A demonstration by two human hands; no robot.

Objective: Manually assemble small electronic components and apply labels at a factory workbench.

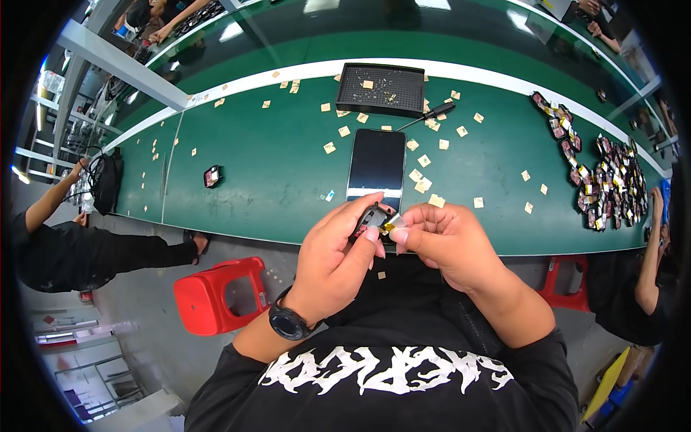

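My left hand, with a dark watch at its wrist, is closed around a small black plastic part that shows some red. Against the part's right side, my right hand pinches a short silver-and-yellow strip between thumb and forefinger. Whether the strip is still fixed to the part is hidden by the fingers. A cream paper square shows at the right hand's knuckles. Just beyond both hands lies a black smartphone on the green table.
Cream squares are scattered around a black tray and a black-handled screwdriver. Similar black parts pile up at right; a single one lies left. A red stool stands below. People work at both sides.
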